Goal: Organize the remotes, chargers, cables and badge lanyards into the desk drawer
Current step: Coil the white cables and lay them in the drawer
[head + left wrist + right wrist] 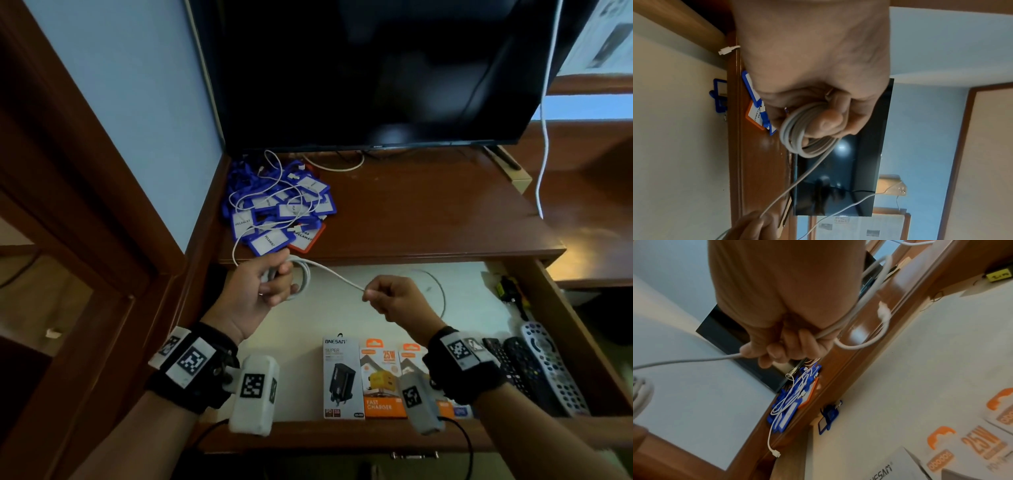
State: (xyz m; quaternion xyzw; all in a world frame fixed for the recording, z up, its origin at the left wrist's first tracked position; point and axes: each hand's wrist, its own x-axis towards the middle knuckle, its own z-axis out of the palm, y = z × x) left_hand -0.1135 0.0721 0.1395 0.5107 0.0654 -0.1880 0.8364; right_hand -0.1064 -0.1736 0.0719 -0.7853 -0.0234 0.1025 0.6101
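My left hand [270, 286] [818, 116] grips a coiled bundle of white cable [303, 279] [797, 138] above the open drawer [342, 308]. A taut strand runs from the coil to my right hand [383, 298] [781, 352], which pinches it; the loose tail [438, 287] loops behind that hand. On the desk top lies a pile of blue badge lanyards [277, 205] [795, 402] with thin white cables [270, 192] tangled over it. Inside the drawer sit charger boxes [373, 377] at the front and several remotes [534, 366] at the right.
A black TV screen [370, 68] stands at the back of the desk [428, 212], with a white cord [544, 137] hanging at its right. A small dark and yellow object [510, 287] lies in the drawer's far right corner. A wooden door frame [85, 205] stands to the left.
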